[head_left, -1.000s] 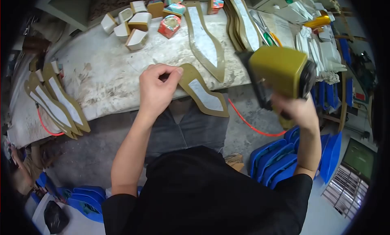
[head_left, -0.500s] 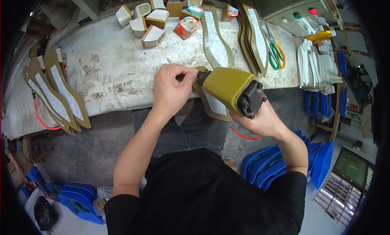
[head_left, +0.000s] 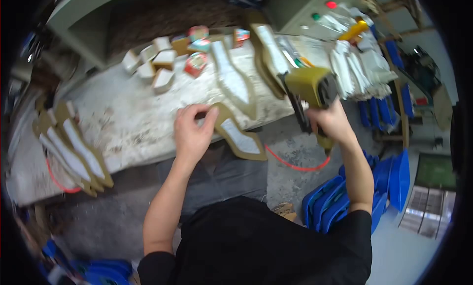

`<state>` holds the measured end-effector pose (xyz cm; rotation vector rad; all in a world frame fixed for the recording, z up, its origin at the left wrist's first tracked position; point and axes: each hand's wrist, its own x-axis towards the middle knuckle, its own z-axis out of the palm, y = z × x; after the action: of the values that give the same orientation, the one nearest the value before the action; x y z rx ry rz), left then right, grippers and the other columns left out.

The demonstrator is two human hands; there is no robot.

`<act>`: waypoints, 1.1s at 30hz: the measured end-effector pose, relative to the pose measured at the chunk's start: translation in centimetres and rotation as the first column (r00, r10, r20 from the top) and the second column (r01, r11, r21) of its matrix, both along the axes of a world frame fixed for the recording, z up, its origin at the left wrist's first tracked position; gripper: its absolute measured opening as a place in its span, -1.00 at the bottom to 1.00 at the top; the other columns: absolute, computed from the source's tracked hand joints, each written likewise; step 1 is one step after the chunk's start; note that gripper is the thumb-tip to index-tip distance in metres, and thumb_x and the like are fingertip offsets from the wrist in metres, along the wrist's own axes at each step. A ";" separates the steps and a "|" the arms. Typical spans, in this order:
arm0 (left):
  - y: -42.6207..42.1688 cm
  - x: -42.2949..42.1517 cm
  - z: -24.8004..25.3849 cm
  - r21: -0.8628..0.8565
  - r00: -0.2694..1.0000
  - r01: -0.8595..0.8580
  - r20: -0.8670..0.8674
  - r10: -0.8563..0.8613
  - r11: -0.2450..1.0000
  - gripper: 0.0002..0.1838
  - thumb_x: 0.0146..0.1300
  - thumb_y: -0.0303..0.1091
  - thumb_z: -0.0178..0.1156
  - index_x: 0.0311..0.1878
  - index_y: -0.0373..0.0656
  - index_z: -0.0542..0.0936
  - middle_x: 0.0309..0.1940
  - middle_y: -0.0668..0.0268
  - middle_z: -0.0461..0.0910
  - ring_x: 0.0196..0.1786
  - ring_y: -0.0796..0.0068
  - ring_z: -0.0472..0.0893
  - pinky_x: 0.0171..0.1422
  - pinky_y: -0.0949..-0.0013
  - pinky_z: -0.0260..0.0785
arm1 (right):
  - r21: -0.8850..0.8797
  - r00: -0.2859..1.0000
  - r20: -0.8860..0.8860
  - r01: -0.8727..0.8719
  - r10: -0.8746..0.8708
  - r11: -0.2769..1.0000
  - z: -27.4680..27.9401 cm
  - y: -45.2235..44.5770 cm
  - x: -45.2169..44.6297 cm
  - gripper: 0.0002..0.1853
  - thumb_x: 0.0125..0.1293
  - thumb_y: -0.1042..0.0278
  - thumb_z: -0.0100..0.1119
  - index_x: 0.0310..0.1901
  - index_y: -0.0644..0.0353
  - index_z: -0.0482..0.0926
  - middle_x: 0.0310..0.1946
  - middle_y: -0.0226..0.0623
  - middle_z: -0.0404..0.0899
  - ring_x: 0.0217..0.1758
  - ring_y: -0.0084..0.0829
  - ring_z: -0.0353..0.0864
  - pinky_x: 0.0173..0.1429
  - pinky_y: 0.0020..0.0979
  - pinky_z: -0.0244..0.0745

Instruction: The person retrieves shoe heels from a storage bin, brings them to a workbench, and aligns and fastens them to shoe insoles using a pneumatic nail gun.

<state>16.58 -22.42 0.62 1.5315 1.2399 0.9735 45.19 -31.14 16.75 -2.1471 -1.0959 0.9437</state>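
My left hand [head_left: 193, 132] pinches the heel end of a tan shoe insole [head_left: 241, 140] with a pale strip along its middle. This insole juts out past the table's front edge, and whatever lies under its heel end is hidden by my fingers. To the right, my right hand [head_left: 331, 121] is wrapped round the grip of a yellow-green pneumatic nail gun [head_left: 308, 85]. The gun is clear of the insole, and a red air hose [head_left: 300, 168] hangs below it. Another insole [head_left: 231, 78] lies on the table just beyond my hands. Motion blurs the view somewhat.
Several white and patterned heel blocks [head_left: 163, 80] sit at the back of the worktable [head_left: 133, 122]. Stacked insoles [head_left: 271, 48] lie back right, with scissors [head_left: 301, 61] beside them. More insoles [head_left: 74, 142] are at the left. Blue trays [head_left: 335, 201] stand on the floor at right.
My right hand has lifted the nail gun off the insole's heel end and moved it right. My left hand still grips the insole. The camera view has shifted and tilted.
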 end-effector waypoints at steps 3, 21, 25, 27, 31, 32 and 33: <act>-0.5 0.9 -1.3 0.116 1.000 -0.002 -0.025 0.005 0.993 -0.88 0.30 -0.40 0.39 -0.18 -0.23 0.71 -0.26 0.24 0.69 -0.18 0.26 0.56 0.02 0.27 0.49 | -0.075 0.944 0.328 0.055 -0.028 0.996 -0.9 3.2 7.3 -0.59 0.20 0.33 0.26 0.05 0.36 0.66 -0.41 -0.17 0.69 -0.53 -0.34 0.59 -0.44 -0.34 0.50; -2.0 1.0 -0.8 0.108 0.987 -0.163 0.031 0.160 0.981 -0.77 0.36 -0.37 0.42 -0.02 -0.25 0.67 -0.21 0.20 0.69 -0.17 0.36 0.61 0.00 0.36 0.50 | 0.444 0.924 0.288 -0.362 0.253 0.820 -5.4 10.6 -4.0 -0.60 0.32 0.28 0.32 0.08 0.41 0.72 -0.26 -0.08 0.78 -0.27 -0.15 0.73 -0.08 -0.30 0.64; -5.6 -0.8 -0.5 -0.425 0.992 0.044 0.124 0.010 0.904 -0.72 0.46 -0.29 0.42 0.01 -0.32 0.66 -0.37 0.28 0.69 -0.39 0.64 0.59 -0.34 0.57 0.39 | 0.386 0.816 0.544 -0.449 0.194 0.806 -13.2 13.5 -7.5 -0.49 0.31 0.19 0.36 0.18 0.38 0.67 -0.06 0.00 0.68 -0.07 -0.07 0.67 0.02 -0.14 0.58; -6.3 0.2 -2.1 -0.469 0.961 0.178 0.272 -0.051 0.865 -0.79 0.48 -0.35 0.37 -0.01 -0.32 0.68 -0.41 0.29 0.69 -0.44 0.63 0.58 -0.38 0.56 0.42 | 0.358 0.697 0.715 -0.424 0.048 0.832 -15.4 14.5 -8.8 -0.45 0.31 0.14 0.37 0.23 0.35 0.65 -0.01 0.02 0.62 -0.01 -0.03 0.62 0.05 -0.08 0.53; -5.9 0.2 -3.0 -0.451 0.927 0.185 0.376 -0.002 0.873 -0.86 0.51 -0.39 0.33 -0.04 -0.28 0.69 -0.41 0.39 0.66 -0.42 0.67 0.53 -0.33 0.59 0.38 | 0.426 0.634 0.770 -0.433 -0.067 0.795 -18.5 14.9 -9.6 -0.47 0.26 0.21 0.38 0.23 0.27 0.62 0.09 0.02 0.58 0.07 0.03 0.58 0.10 -0.01 0.50; -5.3 -1.1 -2.5 -0.385 0.918 0.237 0.388 -0.076 0.892 -0.89 0.52 -0.40 0.30 -0.05 -0.24 0.69 -0.37 0.42 0.63 -0.36 0.68 0.50 -0.26 0.59 0.35 | 0.455 0.667 0.741 -0.423 -0.070 0.784 -18.6 14.9 -9.6 -0.48 0.25 0.25 0.37 0.22 0.27 0.61 0.09 0.04 0.59 0.08 0.05 0.59 0.13 0.00 0.51; -4.2 -3.3 -1.7 -0.314 0.914 0.273 0.379 -0.143 0.909 -0.92 0.53 -0.42 0.28 -0.05 -0.21 0.69 -0.33 0.45 0.61 -0.31 0.68 0.48 -0.20 0.58 0.32 | 0.497 0.726 0.686 -0.432 -0.037 0.753 -19.5 15.6 -9.3 -0.45 0.28 0.26 0.35 0.29 0.29 0.58 0.11 0.06 0.59 0.13 0.08 0.59 0.21 0.02 0.51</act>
<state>13.26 -26.64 -1.10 1.1169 0.9144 0.7798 35.88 -15.57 -2.71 -1.7840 -1.7273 -0.2133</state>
